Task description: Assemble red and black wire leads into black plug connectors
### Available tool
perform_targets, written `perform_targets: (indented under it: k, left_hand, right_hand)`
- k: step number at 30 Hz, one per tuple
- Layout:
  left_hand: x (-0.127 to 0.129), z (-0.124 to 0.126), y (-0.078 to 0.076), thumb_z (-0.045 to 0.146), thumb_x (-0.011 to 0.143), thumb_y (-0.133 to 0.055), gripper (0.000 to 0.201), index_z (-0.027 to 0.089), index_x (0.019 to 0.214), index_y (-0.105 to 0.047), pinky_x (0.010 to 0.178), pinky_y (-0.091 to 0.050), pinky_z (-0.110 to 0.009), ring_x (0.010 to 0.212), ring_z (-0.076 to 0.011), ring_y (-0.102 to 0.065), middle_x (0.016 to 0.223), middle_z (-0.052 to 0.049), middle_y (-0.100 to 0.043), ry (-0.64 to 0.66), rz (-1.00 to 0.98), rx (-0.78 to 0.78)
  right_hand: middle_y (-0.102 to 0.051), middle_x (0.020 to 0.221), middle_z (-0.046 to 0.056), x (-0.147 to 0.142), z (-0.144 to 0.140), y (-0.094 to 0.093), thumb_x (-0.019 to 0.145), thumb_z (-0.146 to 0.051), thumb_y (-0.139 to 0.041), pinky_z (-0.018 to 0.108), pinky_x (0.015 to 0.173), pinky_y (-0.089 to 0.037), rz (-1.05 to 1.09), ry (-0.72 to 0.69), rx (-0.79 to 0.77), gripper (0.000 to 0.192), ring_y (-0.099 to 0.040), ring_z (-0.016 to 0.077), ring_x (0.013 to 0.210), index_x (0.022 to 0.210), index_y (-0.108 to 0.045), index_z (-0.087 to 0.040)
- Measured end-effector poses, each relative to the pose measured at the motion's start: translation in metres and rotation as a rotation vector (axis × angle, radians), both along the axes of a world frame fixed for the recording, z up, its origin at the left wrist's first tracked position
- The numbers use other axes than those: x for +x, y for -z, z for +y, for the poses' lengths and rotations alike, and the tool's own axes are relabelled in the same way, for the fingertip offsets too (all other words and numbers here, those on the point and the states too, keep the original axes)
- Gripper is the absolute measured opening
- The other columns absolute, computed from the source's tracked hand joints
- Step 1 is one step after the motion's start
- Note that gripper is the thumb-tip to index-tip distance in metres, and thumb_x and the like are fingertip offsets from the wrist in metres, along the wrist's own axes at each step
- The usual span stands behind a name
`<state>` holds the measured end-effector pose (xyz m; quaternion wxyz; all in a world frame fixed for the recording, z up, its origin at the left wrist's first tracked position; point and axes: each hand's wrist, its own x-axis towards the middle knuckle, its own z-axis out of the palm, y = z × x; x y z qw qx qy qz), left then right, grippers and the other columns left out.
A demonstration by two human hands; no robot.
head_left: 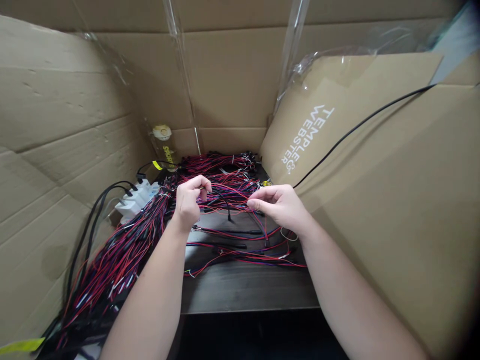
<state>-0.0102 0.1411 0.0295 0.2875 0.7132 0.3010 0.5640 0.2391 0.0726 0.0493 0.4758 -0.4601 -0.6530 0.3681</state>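
Bare, smooth forearms (155,285) frame thin, tangled wires (233,189).

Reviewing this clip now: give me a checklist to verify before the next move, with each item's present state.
1. Both hands in view: ok; the left hand and right hand are above the wiring.
2. Left grip: cannot tell; fingers are curled, contents unclear.
3. Right grip: cannot tell; thumb and fingertips nearly meet, but any held wire is too fine to confirm.
4. Loose wires back from the front edge of the table: ok.
5. Wire heap at left untangled: not ok; strands cross in many directions.
6. White plug block free of wire contact: cannot tell.
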Motion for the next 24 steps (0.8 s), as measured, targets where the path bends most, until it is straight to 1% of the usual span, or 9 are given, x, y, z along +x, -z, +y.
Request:
perform_targets:
  k: [4,6,8,11,13,17,19,21,24]
  left_hand:
    - [0.003,-0.003,-0.001,0.027,0.075,-0.044,0.027,0.018,0.085,-0.067,0.063,-0.035,-0.035,0.063,-0.0184,-0.049,0.068,-0.003,-0.056,0.039,-0.04,0.006]
    - [0.004,-0.005,-0.001,0.026,0.073,-0.045,0.031,0.017,0.09,-0.069,0.063,-0.037,-0.035,0.064,-0.0188,-0.05,0.07,-0.003,-0.057,0.048,-0.063,0.014]
    - [0.004,-0.008,-0.002,0.025,0.072,-0.045,0.032,0.017,0.092,-0.069,0.062,-0.037,-0.035,0.065,-0.019,-0.051,0.07,-0.004,-0.057,0.053,-0.084,0.03]
    - [0.004,-0.013,-0.005,0.025,0.07,-0.045,0.032,0.017,0.089,-0.07,0.058,-0.037,-0.033,0.063,-0.0183,-0.05,0.072,-0.004,-0.058,0.053,-0.113,0.054]
    - [0.004,-0.015,-0.007,0.024,0.069,-0.045,0.032,0.017,0.087,-0.069,0.055,-0.035,-0.033,0.062,-0.0176,-0.05,0.073,-0.005,-0.059,0.047,-0.13,0.066]
    - [0.003,-0.016,-0.008,0.022,0.067,-0.044,0.03,0.017,0.081,-0.07,0.052,-0.034,-0.031,0.057,-0.0164,-0.048,0.068,-0.004,-0.058,0.005,-0.159,0.059]
    - [0.003,-0.014,-0.009,0.022,0.066,-0.045,0.028,0.016,0.079,-0.07,0.051,-0.034,-0.03,0.055,-0.0158,-0.047,0.066,-0.004,-0.057,-0.022,-0.165,0.045]
    - [0.003,-0.012,-0.01,0.023,0.064,-0.046,0.029,0.016,0.078,-0.07,0.049,-0.035,-0.03,0.054,-0.0155,-0.047,0.067,-0.005,-0.059,-0.038,-0.196,0.026]
    - [0.004,-0.013,-0.013,0.022,0.062,-0.047,0.03,0.016,0.081,-0.07,0.049,-0.038,-0.029,0.055,-0.0153,-0.051,0.07,-0.005,-0.063,-0.048,-0.263,0.016]
  right_hand:
    - [-0.075,0.072,0.005,-0.002,0.001,0.003,0.08,-0.037,-0.084,0.029,0.06,-0.047,-0.068,0.102,0.108,0.019,-0.063,0.0161,0.063,0.08,-0.083,-0.018]
    - [-0.076,0.072,0.005,0.001,0.001,0.002,0.08,-0.035,-0.085,0.029,0.059,-0.048,-0.04,0.093,0.156,0.016,-0.064,0.0158,0.063,0.081,-0.084,-0.019]
    - [-0.077,0.075,0.005,0.006,-0.001,0.0,0.08,-0.036,-0.088,0.028,0.061,-0.052,0.049,0.042,0.168,0.017,-0.067,0.0163,0.065,0.082,-0.084,-0.02]
    - [-0.078,0.076,0.005,0.01,-0.005,-0.005,0.077,-0.037,-0.093,0.027,0.065,-0.058,0.202,-0.051,0.133,0.019,-0.071,0.017,0.067,0.082,-0.084,-0.021]
    - [-0.077,0.074,0.005,0.01,-0.008,-0.008,0.076,-0.036,-0.094,0.025,0.064,-0.058,0.249,-0.092,0.105,0.02,-0.072,0.0163,0.066,0.081,-0.083,-0.02]
    - [-0.076,0.072,0.005,0.007,-0.011,-0.012,0.079,-0.045,-0.092,0.024,0.062,-0.057,0.206,-0.125,0.03,0.028,-0.071,0.0159,0.065,0.082,-0.082,-0.019]
    - [-0.077,0.075,0.007,0.006,-0.009,-0.013,0.082,-0.055,-0.088,0.026,0.065,-0.058,0.165,-0.127,-0.019,0.038,-0.072,0.0173,0.068,0.084,-0.081,-0.018]
    - [-0.077,0.078,0.008,0.006,-0.007,-0.012,0.085,-0.065,-0.081,0.028,0.07,-0.059,0.14,-0.147,-0.066,0.048,-0.073,0.0188,0.071,0.086,-0.08,-0.017]
    - [-0.078,0.083,0.009,0.008,-0.005,-0.008,0.09,-0.071,-0.073,0.029,0.075,-0.059,0.117,-0.195,-0.089,0.056,-0.073,0.0191,0.077,0.092,-0.079,-0.015]
